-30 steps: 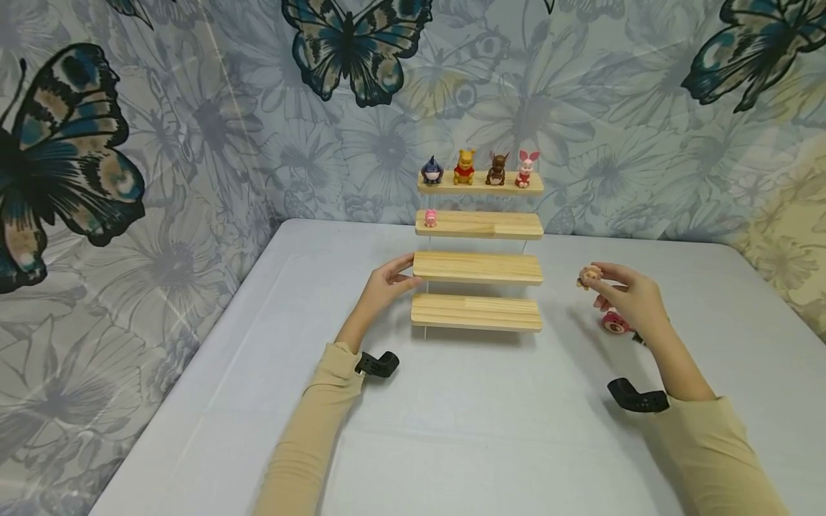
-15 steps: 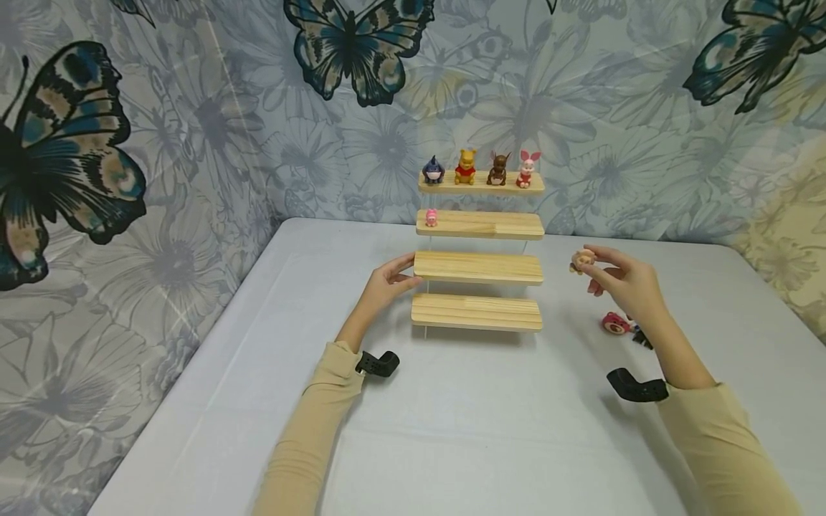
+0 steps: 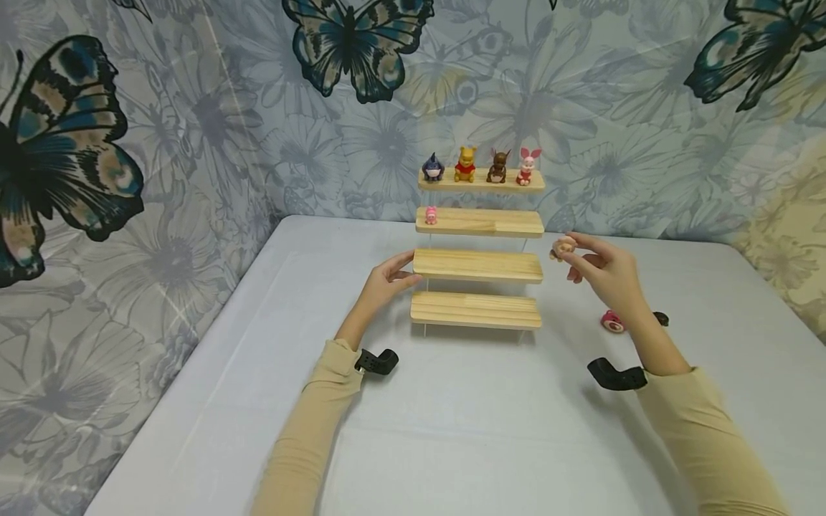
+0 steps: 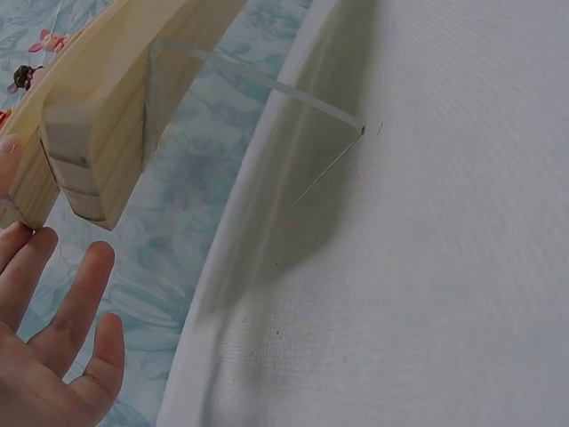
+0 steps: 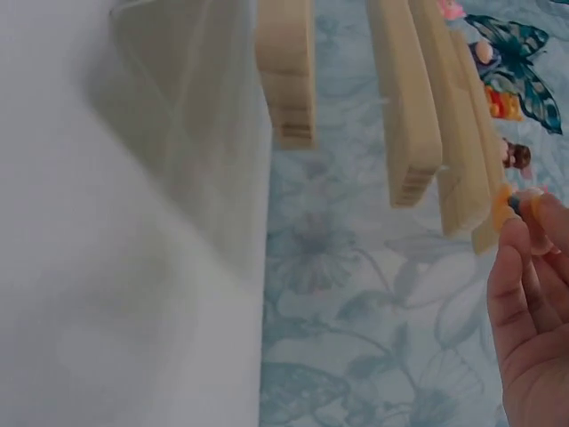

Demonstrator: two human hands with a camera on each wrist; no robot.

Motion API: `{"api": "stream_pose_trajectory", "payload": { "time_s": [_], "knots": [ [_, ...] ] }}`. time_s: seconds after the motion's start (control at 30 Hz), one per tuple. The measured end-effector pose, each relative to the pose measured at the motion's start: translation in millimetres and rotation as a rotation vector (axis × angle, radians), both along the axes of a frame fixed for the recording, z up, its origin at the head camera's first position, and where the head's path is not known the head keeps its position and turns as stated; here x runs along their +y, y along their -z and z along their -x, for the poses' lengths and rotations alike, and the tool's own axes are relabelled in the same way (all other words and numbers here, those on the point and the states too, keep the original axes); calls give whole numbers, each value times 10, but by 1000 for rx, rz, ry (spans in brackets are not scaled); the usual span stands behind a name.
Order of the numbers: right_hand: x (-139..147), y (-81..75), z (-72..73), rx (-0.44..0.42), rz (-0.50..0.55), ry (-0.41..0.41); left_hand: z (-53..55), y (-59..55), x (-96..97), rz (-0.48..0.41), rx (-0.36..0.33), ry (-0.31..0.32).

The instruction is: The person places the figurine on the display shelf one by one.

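Right hand (image 3: 609, 272): thumb and index finger pinch a small peach-and-beige figurine (image 3: 563, 248), held in the air just off the right end of the stand, near second- and third-tier height. Its finer details are too small to read.

Left hand (image 3: 381, 288): thumb and finger grip the left end of the pale wooden third shelf from the top (image 3: 477, 266); left wrist view has the remaining fingers spread clear of the wood.

Stand is four stepped wooden tiers on clear supports. Top shelf (image 3: 480, 188), left to right: dark-blue figurine (image 3: 433, 168), yellow bear figurine in red top (image 3: 464, 165), brown eared figurine (image 3: 497, 167), pink long-eared figurine (image 3: 527, 168). Second shelf (image 3: 490, 223): small pink figurine (image 3: 431, 215) at left end.

White-covered table (image 3: 477, 416): magenta round-faced figurine (image 3: 612, 322) below right hand; dark object (image 3: 661, 318) beside forearm, partly hidden, can't identify.
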State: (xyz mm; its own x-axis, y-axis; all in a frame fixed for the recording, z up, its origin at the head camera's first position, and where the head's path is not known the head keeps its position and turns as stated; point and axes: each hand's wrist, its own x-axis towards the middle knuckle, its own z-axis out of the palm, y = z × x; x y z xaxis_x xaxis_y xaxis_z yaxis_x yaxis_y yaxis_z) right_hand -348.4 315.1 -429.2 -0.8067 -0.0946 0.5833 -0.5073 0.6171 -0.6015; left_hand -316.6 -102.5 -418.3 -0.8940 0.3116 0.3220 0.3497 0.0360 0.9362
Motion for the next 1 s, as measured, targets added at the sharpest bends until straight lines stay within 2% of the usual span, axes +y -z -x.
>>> {"api": "stream_pose_trajectory", "payload": {
  "time_s": [0.07, 0.27, 0.47, 0.63, 0.83, 1.0],
  "knots": [
    [-7, 43, 80, 22, 40, -21, 18, 28, 1, 17, 18, -7],
    [-96, 118, 316, 17, 122, -75, -96, -131, 7, 33, -25, -4],
    [-356, 74, 374, 60, 190, -115, -241, -327, 30, 22, -35, 2],
    [-536, 15, 404, 64, 283, -213, -272, -361, 32, 18, -13, 8],
    [-682, -9, 485, 61, 392, -288, -295, -391, 34, 30, -15, 6],
    [-842, -1, 571, 28, 452, -309, -244, -328, 15, 31, -25, -1]
  ]
}}
